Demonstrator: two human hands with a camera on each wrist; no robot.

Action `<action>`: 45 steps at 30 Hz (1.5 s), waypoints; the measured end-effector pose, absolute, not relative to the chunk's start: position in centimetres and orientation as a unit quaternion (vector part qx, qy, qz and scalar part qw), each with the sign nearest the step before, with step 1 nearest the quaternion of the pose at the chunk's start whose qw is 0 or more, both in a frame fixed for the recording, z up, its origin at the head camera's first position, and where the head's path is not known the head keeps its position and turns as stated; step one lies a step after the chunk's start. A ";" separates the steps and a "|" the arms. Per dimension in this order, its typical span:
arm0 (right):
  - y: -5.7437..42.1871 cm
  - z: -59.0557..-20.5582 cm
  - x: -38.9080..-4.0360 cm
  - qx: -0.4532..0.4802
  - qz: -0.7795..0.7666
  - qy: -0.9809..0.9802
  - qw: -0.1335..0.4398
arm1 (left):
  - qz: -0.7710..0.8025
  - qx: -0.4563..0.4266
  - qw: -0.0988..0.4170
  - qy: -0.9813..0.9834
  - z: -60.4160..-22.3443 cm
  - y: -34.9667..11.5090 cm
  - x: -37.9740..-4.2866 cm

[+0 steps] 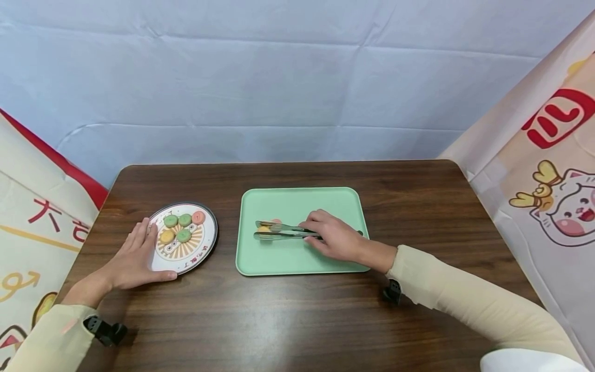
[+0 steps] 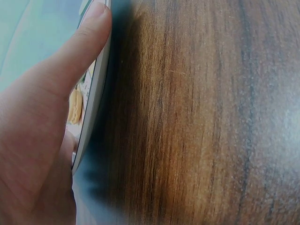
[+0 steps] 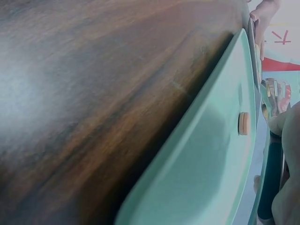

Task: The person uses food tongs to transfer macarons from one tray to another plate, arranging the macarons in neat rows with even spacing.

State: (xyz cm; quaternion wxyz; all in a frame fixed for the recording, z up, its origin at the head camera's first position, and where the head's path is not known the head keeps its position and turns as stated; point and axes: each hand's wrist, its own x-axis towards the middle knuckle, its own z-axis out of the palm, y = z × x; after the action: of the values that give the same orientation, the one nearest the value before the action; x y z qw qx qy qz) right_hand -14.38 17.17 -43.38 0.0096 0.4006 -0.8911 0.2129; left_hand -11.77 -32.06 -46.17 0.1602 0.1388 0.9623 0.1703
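My right hand (image 1: 335, 235) grips metal tongs (image 1: 283, 227) with dark handles, low over the light green tray (image 1: 302, 263). The tong ends lie either side of a yellow macaron (image 1: 264, 228); I cannot tell whether they squeeze it. Just behind them shows part of a pink macaron (image 1: 277, 221). In the right wrist view a pinkish macaron (image 3: 243, 123) sits on the tray. At the left, my left hand (image 1: 132, 258) rests against a round white plate (image 1: 192, 264), fingers straight along its left rim and thumb along the near rim. That plate carries several macarons, green (image 1: 184, 235), yellow (image 1: 167, 236) and pink (image 1: 198, 217).
Plate and tray stand apart on a dark wooden table (image 1: 279, 320), with bare wood between them. A pale cloth (image 1: 279, 93) hangs behind the far edge. Printed cloths (image 1: 553, 222) hang at both sides.
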 end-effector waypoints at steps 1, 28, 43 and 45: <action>17.1 -43.4 -14.4 0.402 0.214 -0.890 0.010 | 0.170 0.139 0.160 0.962 -46.2 -32.0 -11.8; 14.7 -43.0 -14.5 0.405 0.207 -0.891 0.009 | 0.177 0.157 0.134 0.962 -47.4 -33.1 -11.8; 12.5 -42.5 -14.9 0.409 0.207 -0.889 0.004 | 0.177 0.157 0.120 0.964 -46.8 -32.5 -11.6; 12.1 -42.3 -14.9 0.413 0.210 -0.886 0.004 | 0.172 0.151 0.126 0.965 -46.6 -32.4 -11.6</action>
State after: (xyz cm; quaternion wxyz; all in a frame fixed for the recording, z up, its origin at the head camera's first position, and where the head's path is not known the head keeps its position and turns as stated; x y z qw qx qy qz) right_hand -14.94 12.06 -42.28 0.0038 0.4125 -0.8864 0.2102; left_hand -11.63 -32.40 -46.62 0.1258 0.1513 0.9653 0.1718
